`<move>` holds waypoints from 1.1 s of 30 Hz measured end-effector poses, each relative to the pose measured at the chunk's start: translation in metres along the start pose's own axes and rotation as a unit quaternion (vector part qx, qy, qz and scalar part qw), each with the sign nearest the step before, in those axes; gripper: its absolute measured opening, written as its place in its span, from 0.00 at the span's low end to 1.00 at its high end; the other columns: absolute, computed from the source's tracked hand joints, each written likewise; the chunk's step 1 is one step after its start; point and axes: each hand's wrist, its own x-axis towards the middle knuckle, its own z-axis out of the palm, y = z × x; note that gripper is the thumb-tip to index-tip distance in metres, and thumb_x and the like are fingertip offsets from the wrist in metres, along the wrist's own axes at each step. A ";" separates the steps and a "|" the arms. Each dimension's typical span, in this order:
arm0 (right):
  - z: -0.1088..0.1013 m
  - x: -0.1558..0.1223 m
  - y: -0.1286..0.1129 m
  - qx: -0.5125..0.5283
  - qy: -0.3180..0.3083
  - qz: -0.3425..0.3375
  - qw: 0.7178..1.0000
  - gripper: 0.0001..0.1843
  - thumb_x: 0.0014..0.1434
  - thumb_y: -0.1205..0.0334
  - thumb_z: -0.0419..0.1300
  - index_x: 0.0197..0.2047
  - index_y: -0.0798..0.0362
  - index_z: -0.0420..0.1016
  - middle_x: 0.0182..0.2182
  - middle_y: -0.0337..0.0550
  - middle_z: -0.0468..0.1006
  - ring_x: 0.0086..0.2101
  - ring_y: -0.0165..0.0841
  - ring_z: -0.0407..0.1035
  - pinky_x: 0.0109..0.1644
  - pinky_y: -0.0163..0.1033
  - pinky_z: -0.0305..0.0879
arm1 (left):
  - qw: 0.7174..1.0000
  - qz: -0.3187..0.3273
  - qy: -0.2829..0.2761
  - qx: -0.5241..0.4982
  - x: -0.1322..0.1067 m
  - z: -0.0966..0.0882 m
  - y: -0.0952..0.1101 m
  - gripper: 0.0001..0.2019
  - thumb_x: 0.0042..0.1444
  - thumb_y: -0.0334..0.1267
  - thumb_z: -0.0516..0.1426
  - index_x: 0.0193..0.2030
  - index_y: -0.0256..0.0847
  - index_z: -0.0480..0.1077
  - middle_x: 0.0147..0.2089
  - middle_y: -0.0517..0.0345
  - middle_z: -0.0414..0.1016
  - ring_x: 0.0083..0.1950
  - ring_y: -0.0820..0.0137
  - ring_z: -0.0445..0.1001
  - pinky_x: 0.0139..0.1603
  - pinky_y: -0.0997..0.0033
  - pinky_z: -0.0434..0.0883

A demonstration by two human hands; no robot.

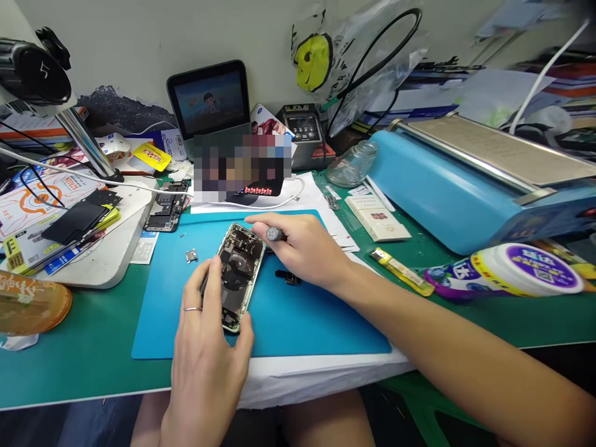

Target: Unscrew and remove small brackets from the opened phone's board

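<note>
An opened phone (pixel 238 273) with bare inner parts and a pale frame lies tilted on the blue mat (pixel 326 323). My left hand (pixel 209 335) grips its lower half, fingers along the left edge and thumb at the lower right edge. At the phone's upper right corner my right hand (pixel 307 248) is closed around a screwdriver (pixel 274 234). Only its dark, round-ended handle shows; the tip is hidden. On the mat are a small metal part (pixel 191 255) to the left and a black part (pixel 288 277) under my right wrist.
Behind the mat stand another opened phone (pixel 166 208) and a screen device (pixel 209 99). To the right are a lighter (pixel 403 272), a purple-and-white tub (pixel 507 270) and a large blue machine (pixel 442 186). An amber cup (pixel 35 302) stands at left below a lamp-like arm (pixel 88 146).
</note>
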 end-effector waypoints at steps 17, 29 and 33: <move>-0.020 -0.007 -0.018 0.199 0.115 -0.085 0.970 0.18 0.72 0.50 0.55 0.51 0.48 0.83 0.49 0.43 0.85 0.49 0.38 0.80 0.52 0.43 0.78 | 0.999 -0.014 0.016 0.034 0.000 0.002 0.001 0.40 0.61 0.43 0.62 0.75 0.45 0.48 0.62 0.45 0.72 0.61 0.52 0.74 0.55 0.54 0.76; -0.021 -0.014 -0.016 0.190 0.109 -0.117 0.969 0.24 0.72 0.43 0.52 0.58 0.46 0.80 0.53 0.44 0.82 0.49 0.39 0.80 0.51 0.42 0.79 | 1.000 -0.001 -0.004 0.028 0.000 0.003 0.003 0.40 0.62 0.47 0.61 0.76 0.42 0.48 0.62 0.43 0.73 0.62 0.51 0.74 0.56 0.53 0.76; -0.020 -0.016 -0.017 0.217 0.112 -0.136 0.960 0.25 0.73 0.44 0.51 0.59 0.47 0.78 0.53 0.45 0.83 0.50 0.39 0.80 0.50 0.42 0.79 | 1.000 0.007 -0.001 0.012 0.000 0.002 0.002 0.39 0.61 0.48 0.61 0.74 0.41 0.51 0.63 0.43 0.73 0.62 0.52 0.75 0.54 0.55 0.77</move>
